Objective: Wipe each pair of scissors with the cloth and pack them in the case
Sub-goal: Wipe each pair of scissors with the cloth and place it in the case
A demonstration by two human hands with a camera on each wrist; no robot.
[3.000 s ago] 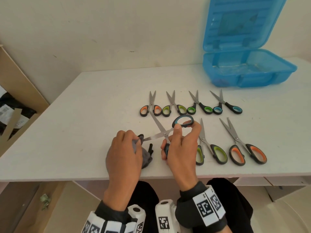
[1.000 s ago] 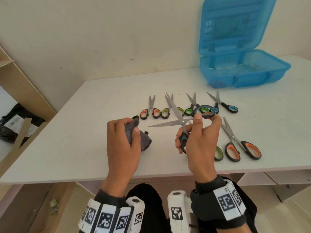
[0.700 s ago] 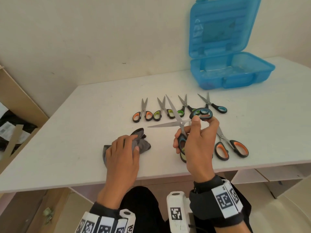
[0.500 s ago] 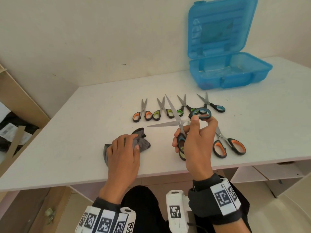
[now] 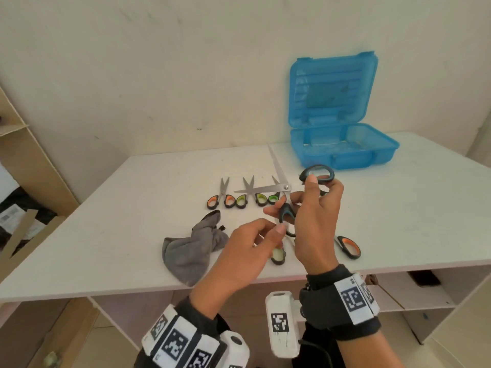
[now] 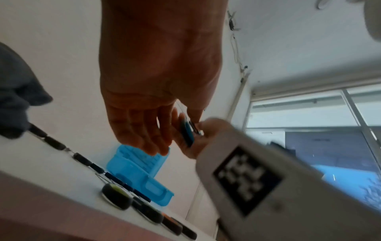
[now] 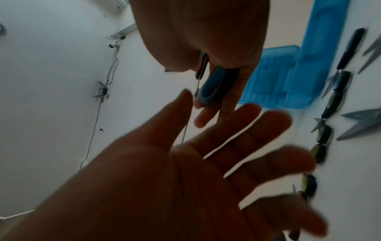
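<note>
The right hand (image 5: 316, 221) is gripping the spread blue scissors (image 5: 285, 193); the left hand (image 5: 249, 251) is reaching in, fingers loose, and should close the blades before casing them.

Sleeves: black, reaching both wrists.
Wristbands: white bands (image 5: 354, 298) printed with black square markers.
Wrist units: white boxy camera housing (image 5: 282, 324) bearing one marker.

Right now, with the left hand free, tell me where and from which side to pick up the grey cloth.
Take the grey cloth at its bunched, raised end nearest the small scissors, where folds stand up off the white table; the flatter near end offers less to pinch. Come from above and from the left with the open left hand, keeping clear of the open blades of the blue-handled scissors gripped in the right hand.
</note>
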